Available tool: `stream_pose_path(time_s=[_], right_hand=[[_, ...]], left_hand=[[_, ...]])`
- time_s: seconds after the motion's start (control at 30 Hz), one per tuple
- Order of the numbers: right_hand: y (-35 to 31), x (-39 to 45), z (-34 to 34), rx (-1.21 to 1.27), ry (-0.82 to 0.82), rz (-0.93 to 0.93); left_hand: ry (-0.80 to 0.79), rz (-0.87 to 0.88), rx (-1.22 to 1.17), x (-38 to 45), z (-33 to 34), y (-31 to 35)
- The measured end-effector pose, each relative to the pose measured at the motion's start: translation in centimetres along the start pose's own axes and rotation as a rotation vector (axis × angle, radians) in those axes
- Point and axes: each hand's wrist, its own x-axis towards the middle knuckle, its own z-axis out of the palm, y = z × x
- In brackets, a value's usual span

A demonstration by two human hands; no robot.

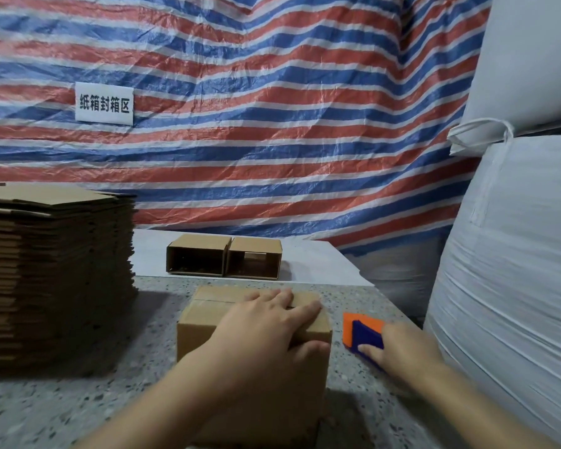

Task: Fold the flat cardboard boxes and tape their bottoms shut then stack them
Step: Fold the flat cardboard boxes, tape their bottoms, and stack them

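The left hand [266, 322] presses flat on the box [253, 345] — light, stiff, easily dented. Right of the box, the right hand [399, 348] grips the tape dispenser [363, 333].

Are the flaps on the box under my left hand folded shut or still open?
Folded shut: the flaps of the box lie flat and meet at a seam, with the left hand resting on them. No tape is visible.

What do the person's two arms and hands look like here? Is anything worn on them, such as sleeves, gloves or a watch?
Both forearms are bare as far as the picture shows: no sleeves reach into view. The left hand and the right hand wear no gloves. No watch, ring or bracelet can be seen on either one. The nails look short and unpainted, though the picture is slightly blurred there.
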Motion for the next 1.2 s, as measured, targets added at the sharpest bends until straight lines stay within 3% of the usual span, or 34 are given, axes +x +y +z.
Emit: stream_pose_path(time_s=[0.13, 0.2, 0.27, 0.33, 0.37, 0.43, 0.47, 0.53, 0.83, 0.93, 1.2], right_hand=[[-1.0, -1.1, 2.9, 0.082, 0.049, 0.12], [-1.6, -1.5, 1.8, 0.094, 0.037, 0.197], [-2.5, -1.9, -0.5, 0.121, 0.14, 0.226], [-3.6, -2.6, -3.0, 0.434, 0.226, 0.202], [-4.2, -3.0, -4.3, 0.764, 0.176, 0.223], [-5.7, -3.8, -6.4, 1.336, -0.194, 0.299], [-6.2, -4.2, -7.1, 1.467, -0.355, 0.298], [-7.1, -4.9, -8.0, 1.592, -0.48, 0.274], [-9.1, -5.9, -7.1, 1.764, -0.345, 0.338], [-10.3, -6.4, -7.0, 1.796, -0.276, 0.454], [-11.3, -7.1, -7.8, 1.868, -0.291, 0.603]], left_hand=[[0.011, 0.014, -0.005, 0.2, 0.2, -0.1], [0.017, 0.019, -0.009, 0.2, 0.3, -0.2], [0.027, 0.026, -0.008, 0.2, 0.4, -0.2], [0.04, 0.026, -0.003, 0.2, 0.6, -0.3], [0.045, 0.026, 0.0, 0.2, 0.6, -0.2], [0.06, 0.029, 0.005, 0.2, 0.8, -0.3], [0.068, 0.031, 0.009, 0.2, 0.8, -0.3], [0.08, 0.032, 0.018, 0.2, 0.8, -0.2], [0.126, 0.05, 0.035, 0.1, 0.8, -0.3], [0.139, 0.047, 0.029, 0.1, 0.8, -0.2], [0.148, 0.052, 0.022, 0.2, 0.8, -0.3]])
